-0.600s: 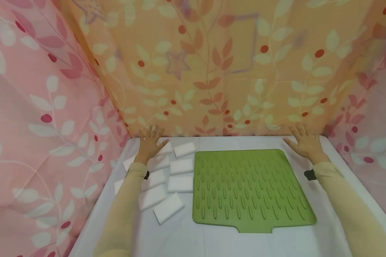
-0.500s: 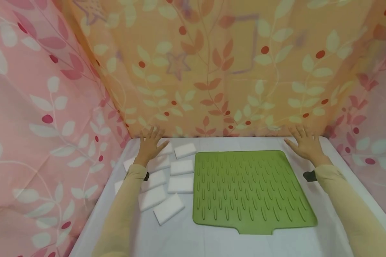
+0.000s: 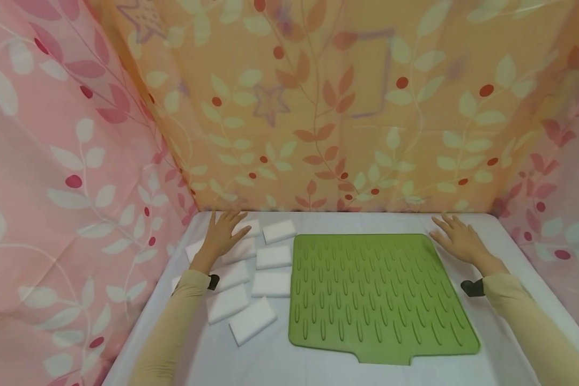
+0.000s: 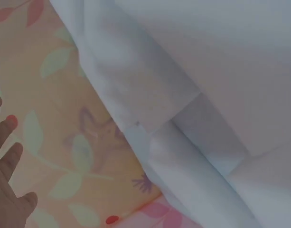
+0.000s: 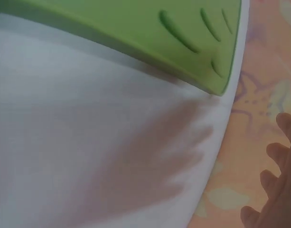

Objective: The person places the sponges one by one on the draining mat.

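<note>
Nearest the viewer, two arms in pale yellow sleeves [image 3: 173,327] reach forward over a white table [image 3: 280,359]. A green mat [image 3: 376,295] with raised oval ribs lies flat at the middle of the table, a small tab jutting from its near edge. Left of the mat, white sponges [image 3: 252,320] lie in a loose cluster of two rough rows, the nearest one turned at an angle, the rest running back toward the far edge.

Farther on, the left hand [image 3: 223,236] lies palm down over the far sponges, fingers straight and spread; it holds nothing, and whether it presses on the sponges or hovers just above them cannot be told. The left wrist view shows only fingertips [image 4: 10,159] at the frame's edge, with white sponge edges beside the cloth.

The right hand [image 3: 455,239] is flat and open too, fingers spread, just beside the mat's far right corner [image 5: 216,83], over bare table; it grips nothing. Its shadow falls on the white surface in the right wrist view.

Behind all this, orange leaf-print cloth [image 3: 328,107] stands as a back wall, with pink leaf-print cloth [image 3: 53,161] on both sides.
</note>
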`<state>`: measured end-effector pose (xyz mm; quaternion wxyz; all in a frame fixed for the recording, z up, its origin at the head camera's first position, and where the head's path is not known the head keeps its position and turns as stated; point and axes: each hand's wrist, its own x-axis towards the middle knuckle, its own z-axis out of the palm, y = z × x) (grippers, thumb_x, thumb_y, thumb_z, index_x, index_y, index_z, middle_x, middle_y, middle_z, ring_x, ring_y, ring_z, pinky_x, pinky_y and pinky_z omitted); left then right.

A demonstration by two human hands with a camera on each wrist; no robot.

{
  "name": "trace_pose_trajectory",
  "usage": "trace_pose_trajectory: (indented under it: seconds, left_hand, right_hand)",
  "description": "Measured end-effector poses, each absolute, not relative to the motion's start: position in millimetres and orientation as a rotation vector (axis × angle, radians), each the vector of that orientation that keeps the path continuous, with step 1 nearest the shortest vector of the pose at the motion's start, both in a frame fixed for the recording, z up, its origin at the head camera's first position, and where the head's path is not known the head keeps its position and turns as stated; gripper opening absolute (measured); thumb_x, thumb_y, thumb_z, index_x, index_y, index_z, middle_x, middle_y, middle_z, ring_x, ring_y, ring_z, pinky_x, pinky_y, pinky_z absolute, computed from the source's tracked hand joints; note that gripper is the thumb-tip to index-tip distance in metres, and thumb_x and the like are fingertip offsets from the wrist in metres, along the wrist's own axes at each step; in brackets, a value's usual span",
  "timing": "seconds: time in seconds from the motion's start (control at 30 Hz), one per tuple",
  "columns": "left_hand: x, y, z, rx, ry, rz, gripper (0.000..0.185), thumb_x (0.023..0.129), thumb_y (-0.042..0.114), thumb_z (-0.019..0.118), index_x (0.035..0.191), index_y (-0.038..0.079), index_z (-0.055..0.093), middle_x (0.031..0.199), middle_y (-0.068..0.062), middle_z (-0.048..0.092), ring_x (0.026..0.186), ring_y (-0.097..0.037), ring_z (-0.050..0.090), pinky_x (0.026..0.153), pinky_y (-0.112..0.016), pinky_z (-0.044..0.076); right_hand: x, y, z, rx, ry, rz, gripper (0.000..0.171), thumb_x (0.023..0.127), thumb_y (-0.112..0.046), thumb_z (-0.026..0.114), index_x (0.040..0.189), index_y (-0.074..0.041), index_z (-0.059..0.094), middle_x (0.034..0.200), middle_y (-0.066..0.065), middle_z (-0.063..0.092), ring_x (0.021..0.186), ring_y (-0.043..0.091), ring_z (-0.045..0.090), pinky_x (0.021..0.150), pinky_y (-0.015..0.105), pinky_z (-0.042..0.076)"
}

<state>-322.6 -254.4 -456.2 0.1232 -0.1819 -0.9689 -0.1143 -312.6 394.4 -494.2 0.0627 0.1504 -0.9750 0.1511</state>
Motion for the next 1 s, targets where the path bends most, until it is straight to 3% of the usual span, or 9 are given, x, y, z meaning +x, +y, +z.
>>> trace_pose_trajectory:
  seconds: [0.27, 0.5, 0.73, 1.0]
  left_hand:
    - [-296, -267, -462, -0.546, -2.791, -0.436, 0.055, 0.093, 0.048, 0.047, 0.138, 0.017, 0.045, 0.142, -0.009, 0.042, 0.133, -0.030, 0.032, 0.109, -0.057, 0.013]
    - [-274, -289, -471, -0.596, -2.703, -0.551, 0.048, 0.093, 0.038, 0.054, 0.132, 0.012, 0.052, 0.135, -0.013, 0.050, 0.124, -0.034, 0.043, 0.103, -0.052, 0.029]
    - [-253, -313, -482, -0.542, -2.725, -0.599, 0.048, 0.089, 0.035, 0.060, 0.131, 0.013, 0.053, 0.133, -0.013, 0.052, 0.123, -0.033, 0.045, 0.101, -0.054, 0.031]
    - [-236, -332, -494, -0.431, -2.822, -0.635, 0.055, 0.087, 0.044, 0.061, 0.132, 0.014, 0.052, 0.134, -0.012, 0.051, 0.124, -0.034, 0.043, 0.100, -0.055, 0.031]
  right_hand:
    - [-305, 390, -508, 0.526, -2.942, 0.467, 0.059, 0.097, -0.038, 0.043, 0.145, -0.007, 0.030, 0.143, 0.031, 0.029, 0.129, 0.055, 0.021, 0.091, 0.075, 0.017]
    - [-304, 385, -515, 0.550, -2.954, 0.582, 0.057, 0.097, -0.035, 0.044, 0.143, -0.003, 0.032, 0.143, 0.033, 0.026, 0.128, 0.058, 0.018, 0.096, 0.070, 0.016]
    - [-305, 386, -520, 0.541, -3.020, 0.677, 0.059, 0.098, -0.036, 0.041, 0.145, -0.003, 0.026, 0.145, 0.033, 0.020, 0.131, 0.056, 0.012, 0.099, 0.069, 0.011]
    - [-303, 395, -526, 0.530, -3.039, 0.698, 0.058, 0.098, -0.034, 0.042, 0.144, -0.001, 0.028, 0.143, 0.035, 0.021, 0.129, 0.059, 0.012, 0.099, 0.070, 0.010]
